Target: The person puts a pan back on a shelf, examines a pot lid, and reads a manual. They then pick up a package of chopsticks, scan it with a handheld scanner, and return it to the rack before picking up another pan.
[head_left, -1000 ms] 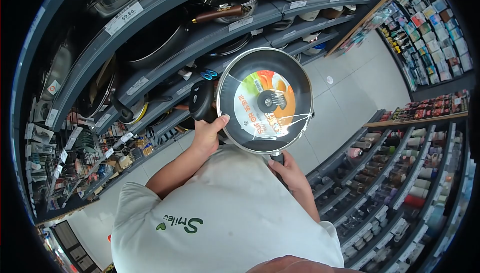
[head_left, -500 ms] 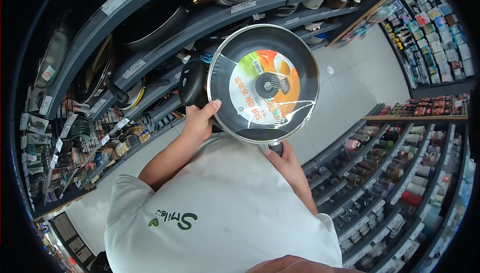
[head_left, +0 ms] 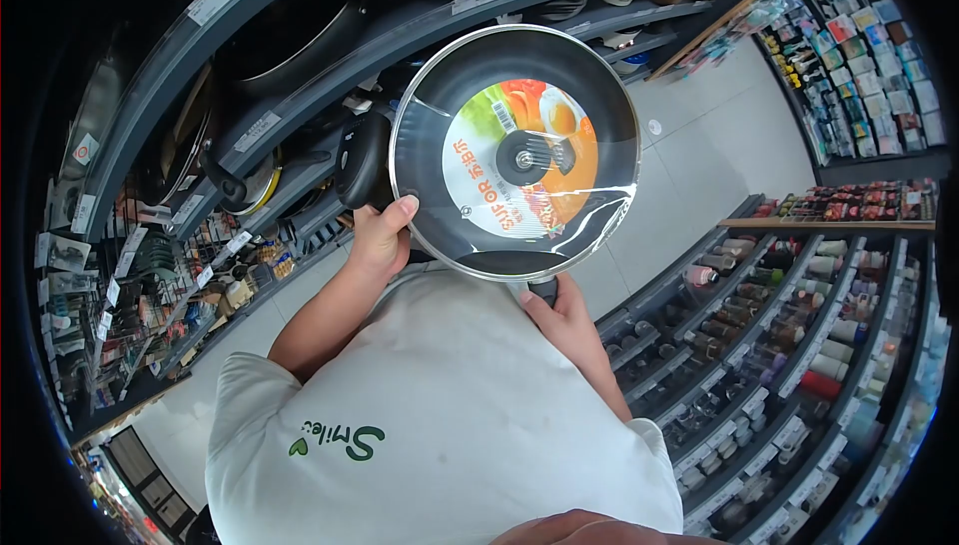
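I hold a round black frying pan (head_left: 420, 135) in front of my chest, tilted to face me. A shiny clear cover with a round dark centre piece lies over it. Below the cover shows a round label (head_left: 475, 180) printed with eggs and a spatula. My left hand (head_left: 385, 230) grips the pan's left edge, thumb on the rim, beside a thick black grip (head_left: 365, 160). My right hand (head_left: 567, 320) is closed around a short black handle (head_left: 542, 290) at the near rim. The fingers under the pan are hidden.
Dark shelves (head_left: 400, 45) with pans and price tags curve along the left and far side. Racks of bottles and cups (head_left: 769, 345) stand at right, with a pale tiled floor (head_left: 659, 175) between. Small packaged goods (head_left: 859, 55) hang at the far right.
The pan has come slightly closer to my view and shifted a little left and up, both hands still on it. The shelves have slid slightly left and up in view.
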A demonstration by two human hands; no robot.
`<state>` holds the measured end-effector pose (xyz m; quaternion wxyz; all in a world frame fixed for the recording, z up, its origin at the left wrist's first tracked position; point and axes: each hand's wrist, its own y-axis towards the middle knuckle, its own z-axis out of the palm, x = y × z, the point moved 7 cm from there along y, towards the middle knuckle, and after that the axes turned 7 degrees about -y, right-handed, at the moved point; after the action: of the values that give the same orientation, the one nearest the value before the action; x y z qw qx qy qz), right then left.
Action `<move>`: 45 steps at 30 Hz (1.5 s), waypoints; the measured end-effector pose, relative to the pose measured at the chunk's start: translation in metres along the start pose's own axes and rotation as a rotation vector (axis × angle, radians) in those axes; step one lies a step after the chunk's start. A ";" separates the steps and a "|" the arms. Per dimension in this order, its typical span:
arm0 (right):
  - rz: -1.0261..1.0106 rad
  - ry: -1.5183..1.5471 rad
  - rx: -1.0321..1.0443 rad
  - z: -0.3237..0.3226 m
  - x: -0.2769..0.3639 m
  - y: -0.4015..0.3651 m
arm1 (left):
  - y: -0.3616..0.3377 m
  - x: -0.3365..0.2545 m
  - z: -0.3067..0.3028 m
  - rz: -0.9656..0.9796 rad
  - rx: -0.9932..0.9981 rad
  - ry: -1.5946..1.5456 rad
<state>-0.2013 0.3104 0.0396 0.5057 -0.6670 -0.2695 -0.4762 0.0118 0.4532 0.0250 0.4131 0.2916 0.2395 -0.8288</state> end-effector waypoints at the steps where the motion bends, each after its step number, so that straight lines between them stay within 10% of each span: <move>1: 0.015 0.004 -0.006 0.000 0.001 -0.001 | -0.002 -0.001 0.000 -0.003 0.009 -0.016; 19: 0.141 0.087 0.012 0.006 0.002 0.009 | 0.018 -0.009 0.025 0.027 -0.059 0.047; 45: -0.073 0.427 -0.049 0.026 0.054 0.038 | 0.104 -0.056 0.090 0.088 0.392 -0.046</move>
<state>-0.1380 0.3154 0.0718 0.5172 -0.5529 -0.1685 -0.6311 0.0989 0.3699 0.1118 0.3895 0.3579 0.0510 -0.8471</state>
